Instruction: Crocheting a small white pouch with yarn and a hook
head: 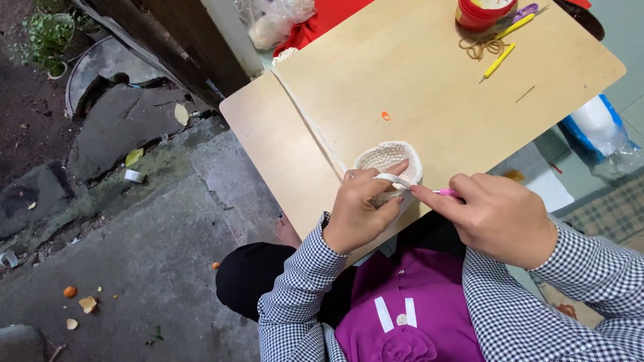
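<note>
cream crocheted basket (389,161) sits at the near edge of the wooden board (416,74), pinched at its rim by the left hand (362,211). right hand (500,214) grips a pink crochet hook (446,192) pointed at it. yellow hooks (500,60) lie well apart.

bare board (429,87) lies open beyond the crocheted bowl (389,159); red tub (483,13), hooks (500,60) crowd the far edge

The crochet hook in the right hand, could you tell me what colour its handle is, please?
Pink, seen in the head view: the crochet hook in the right hand.
</note>
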